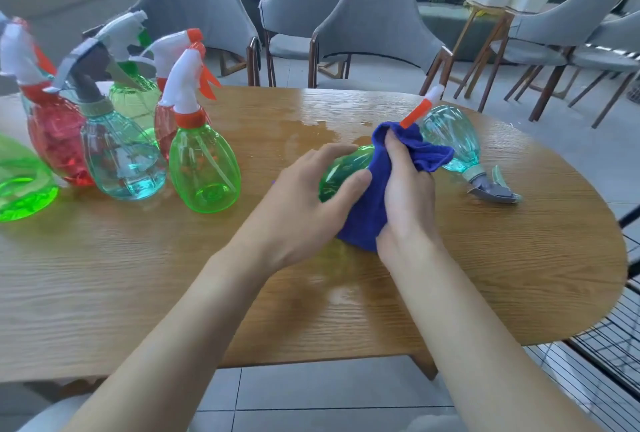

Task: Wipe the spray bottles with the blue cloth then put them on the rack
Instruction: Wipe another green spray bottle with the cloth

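A: Wiping step, folks! The left grip clasps the green bottle by its belly, tipped sideways, mid-surface.
B: The right grip is clenched round the blue cloth, bunched at the bottle's neck.
A: Next up, I'd say: finish rubbing, then carry it right to the wire rack.
B: The upright bottles wait on the left.

bare left hand, bare right hand, bare forearms

Green spray bottle in left hand, blue cloth in right hand.
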{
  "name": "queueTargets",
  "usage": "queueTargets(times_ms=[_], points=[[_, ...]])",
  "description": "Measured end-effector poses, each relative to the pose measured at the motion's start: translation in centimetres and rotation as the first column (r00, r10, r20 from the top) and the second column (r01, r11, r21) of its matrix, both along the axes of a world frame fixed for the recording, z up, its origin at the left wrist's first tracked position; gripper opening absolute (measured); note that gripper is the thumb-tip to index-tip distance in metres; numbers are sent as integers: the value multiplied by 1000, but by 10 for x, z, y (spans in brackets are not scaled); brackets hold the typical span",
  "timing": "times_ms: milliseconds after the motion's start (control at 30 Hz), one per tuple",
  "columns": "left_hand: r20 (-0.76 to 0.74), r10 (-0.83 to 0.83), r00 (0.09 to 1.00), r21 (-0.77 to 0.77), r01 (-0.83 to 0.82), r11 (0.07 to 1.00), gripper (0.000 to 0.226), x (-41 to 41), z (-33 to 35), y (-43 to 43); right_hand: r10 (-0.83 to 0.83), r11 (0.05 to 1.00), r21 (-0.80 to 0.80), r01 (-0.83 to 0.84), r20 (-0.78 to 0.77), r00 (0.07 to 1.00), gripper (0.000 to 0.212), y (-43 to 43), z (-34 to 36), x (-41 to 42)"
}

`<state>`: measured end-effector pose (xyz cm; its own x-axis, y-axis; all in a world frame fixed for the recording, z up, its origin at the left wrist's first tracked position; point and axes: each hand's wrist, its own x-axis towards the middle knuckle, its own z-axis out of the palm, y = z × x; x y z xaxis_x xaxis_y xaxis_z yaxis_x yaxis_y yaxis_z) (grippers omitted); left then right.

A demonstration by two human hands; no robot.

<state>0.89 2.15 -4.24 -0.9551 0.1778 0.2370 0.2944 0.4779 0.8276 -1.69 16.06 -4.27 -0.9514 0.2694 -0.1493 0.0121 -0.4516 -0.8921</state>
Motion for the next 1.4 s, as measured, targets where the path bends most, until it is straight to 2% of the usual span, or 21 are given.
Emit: queueTargets(times_ms=[67, 133, 233, 367, 467, 633, 733, 800, 900, 967, 1067, 1133, 1167, 1233, 1300, 1400], points=[[-24, -1, 1000, -85, -1, 996, 52, 2, -4, 7, 59, 998, 15, -59, -34, 998, 22, -5, -2, 3], [-35, 25, 999, -98, -29, 995, 59, 2, -4, 8, 105, 993, 53, -101, -79, 991, 19, -10, -4, 5], [-45, 79, 996, -25, -80, 996, 61, -2, -6, 3, 180, 984, 23, -178, -120, 976, 26, -13, 0, 5], [49, 99, 994, 113, -104, 988, 45, -2, -6, -1, 229, 972, -41, -232, -79, 970, 9, -9, -1, 5], [136, 63, 989, 239, -94, 966, 38, -2, -1, -3, 211, 972, -92, -217, -64, 975, 8, -9, -6, 1], [189, 25, 982, 348, -90, 933, 32, -4, 2, -3, 150, 982, -116, -150, -5, 989, 13, -2, -13, -8], [244, -14, 970, 412, -91, 907, 37, -5, 4, -6, 97, 980, -177, -88, 43, 994, 29, 4, -18, -16], [285, -70, 956, 453, -70, 889, 41, -3, 7, -7, 92, 969, -234, -84, 23, 995, 36, 7, -19, -21], [342, -133, 930, 435, -31, 900, 30, -4, 9, -5, 210, 924, -312, -222, -73, 975, 46, 7, -18, -22], [377, -140, 916, 418, -33, 908, 37, -7, 10, -3, 270, 914, -284, -290, -107, 957, 50, 7, -17, -21], [378, -183, 907, 399, 19, 917, 50, -6, 8, -1, 187, 953, -216, -211, -126, 974, 33, 7, -13, -20], [400, -141, 905, 373, -21, 928, 48, -7, 10, 1, 110, 979, -160, -127, -110, 988, 16, 5, -10, -18], [405, -119, 907, 365, -41, 930, 42, -9, 10, 1, 83, 986, -136, -95, -90, 992, 15, 4, -9, -17], [385, -150, 911, 360, 1, 933, 28, -5, 12, -3, 50, 993, -106, -53, -37, 998, 26, 1, -9, -15], [379, -162, 911, 329, 32, 944, 33, -1, 13, -6, 15, 996, -89, -12, 29, 999, 36, 0, -10, -15], [369, -125, 921, 277, 20, 961, 35, 0, 11, -7, 13, 992, -124, -2, 82, 997, 37, 1, -9, -17]])
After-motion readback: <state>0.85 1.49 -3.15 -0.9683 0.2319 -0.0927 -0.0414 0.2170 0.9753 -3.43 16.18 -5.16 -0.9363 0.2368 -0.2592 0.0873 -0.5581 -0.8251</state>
